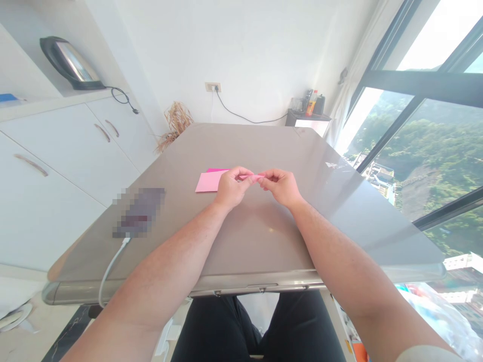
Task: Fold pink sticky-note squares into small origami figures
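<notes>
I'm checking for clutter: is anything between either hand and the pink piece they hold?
Nothing visible: the left hand and right hand both pinch the pink piece directly. The pink sheets lie to its left, not in between.

Readable texts, brands, numbers and signs: none from where I stand.
Item, orange bottle [311, 103], on the small dark-topped cabinet [323, 117] by the wall: any label print too small to make out.
Item, dark device [139, 213], on the counter [264, 241]: blurred into blocks, any marking lost.
Item, pale pink sheet [208, 182], same counter: nothing legible on its visible face.
</notes>
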Demonstrator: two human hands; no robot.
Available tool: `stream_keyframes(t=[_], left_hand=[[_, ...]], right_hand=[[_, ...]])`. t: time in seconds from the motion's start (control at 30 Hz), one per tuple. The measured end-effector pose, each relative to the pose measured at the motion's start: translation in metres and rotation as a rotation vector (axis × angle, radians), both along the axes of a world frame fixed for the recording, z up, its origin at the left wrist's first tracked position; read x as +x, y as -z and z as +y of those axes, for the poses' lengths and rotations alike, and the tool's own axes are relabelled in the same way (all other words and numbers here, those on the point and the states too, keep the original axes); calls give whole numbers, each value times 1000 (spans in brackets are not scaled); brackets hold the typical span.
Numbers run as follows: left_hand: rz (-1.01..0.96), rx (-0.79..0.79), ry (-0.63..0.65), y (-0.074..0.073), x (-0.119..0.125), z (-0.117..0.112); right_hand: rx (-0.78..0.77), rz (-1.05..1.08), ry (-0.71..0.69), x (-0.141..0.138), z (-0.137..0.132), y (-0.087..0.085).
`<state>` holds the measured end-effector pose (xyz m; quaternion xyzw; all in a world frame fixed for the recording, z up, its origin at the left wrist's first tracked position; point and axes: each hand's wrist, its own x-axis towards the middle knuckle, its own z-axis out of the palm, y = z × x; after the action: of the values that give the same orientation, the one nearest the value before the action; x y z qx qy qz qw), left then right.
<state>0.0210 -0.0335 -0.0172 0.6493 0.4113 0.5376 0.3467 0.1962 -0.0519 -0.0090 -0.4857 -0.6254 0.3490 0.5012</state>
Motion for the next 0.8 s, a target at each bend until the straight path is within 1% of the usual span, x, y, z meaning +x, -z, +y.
stream_keyframes(t=[0.1,0.27,0.53,0.8], left_hand=[[41,20,-7,-2,0,-2],[63,26,22,-2,1,-4],[76,41,-3,1,1,-1],[94,66,-31,-2,2,-4]], right_hand=[[0,-20,31,0,-2,-2],[-7,-18,34,-1,-3,-3],[-26,-18,34,-1,0,-1],[-41,-2,33,-2,0,-1]])
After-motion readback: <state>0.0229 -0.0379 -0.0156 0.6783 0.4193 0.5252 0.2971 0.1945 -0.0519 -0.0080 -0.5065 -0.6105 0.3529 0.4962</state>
